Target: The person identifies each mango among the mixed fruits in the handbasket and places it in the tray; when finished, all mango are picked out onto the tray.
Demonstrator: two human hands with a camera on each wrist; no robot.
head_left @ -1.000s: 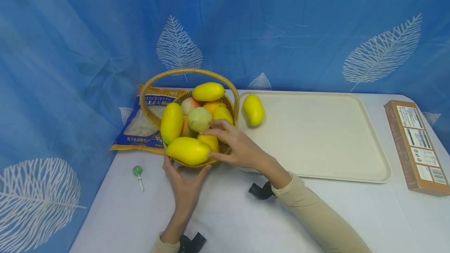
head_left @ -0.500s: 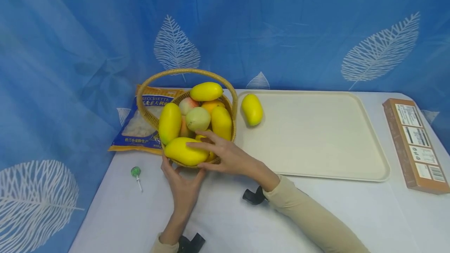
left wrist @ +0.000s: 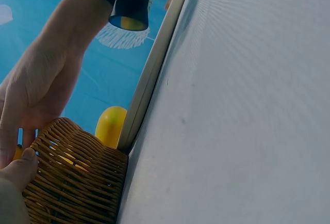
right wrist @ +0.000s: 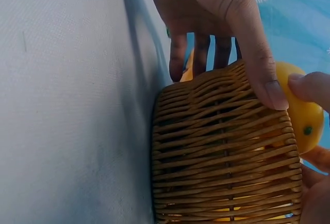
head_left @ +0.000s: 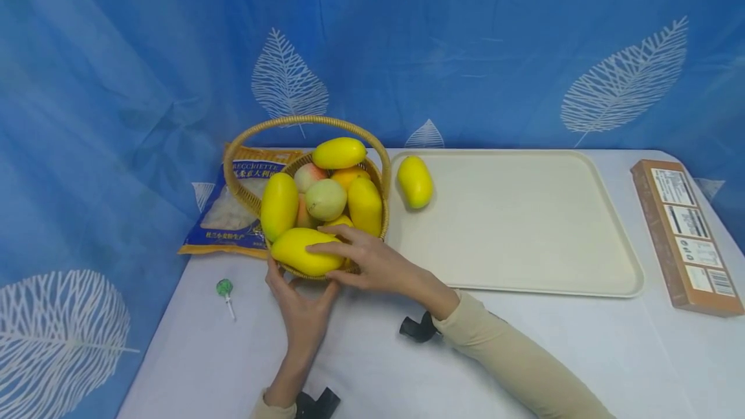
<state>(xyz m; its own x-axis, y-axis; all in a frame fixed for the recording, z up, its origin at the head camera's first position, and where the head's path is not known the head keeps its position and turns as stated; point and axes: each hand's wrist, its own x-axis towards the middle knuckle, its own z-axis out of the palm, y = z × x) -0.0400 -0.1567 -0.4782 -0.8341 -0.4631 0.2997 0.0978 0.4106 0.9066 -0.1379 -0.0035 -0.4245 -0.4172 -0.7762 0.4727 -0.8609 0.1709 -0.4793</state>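
Head view: a blue curtain (head_left: 477,31) with big white leaves hangs on the left and all along the back. In front of it is the surface (head_left: 372,354), which looks white and a bit wrinkly, like cloth. Near its left side lies a green lollipop (head_left: 224,287) on a white stick. Behind that is a blue and orange bag (head_left: 229,218) with writing on it, partly hidden by a woven basket (right wrist: 221,157). The left hand (head_left: 302,315) holds the basket at the near side, with its thumb on the rim. The basket is full of fruit, with a pale green fruit (head_left: 326,199) in the middle. The front mango (head_left: 305,252) is in the basket, at the near rim. The right hand (head_left: 367,257) pinches the right end of this mango between its thumb and fingers. Just right of the basket is a big cream tray (head_left: 518,225), and another mango (head_left: 415,182) lies in its far left corner. Over at the right side of the surface, well apart from the basket, a long brown box (head_left: 687,238) with white labels lies flat.
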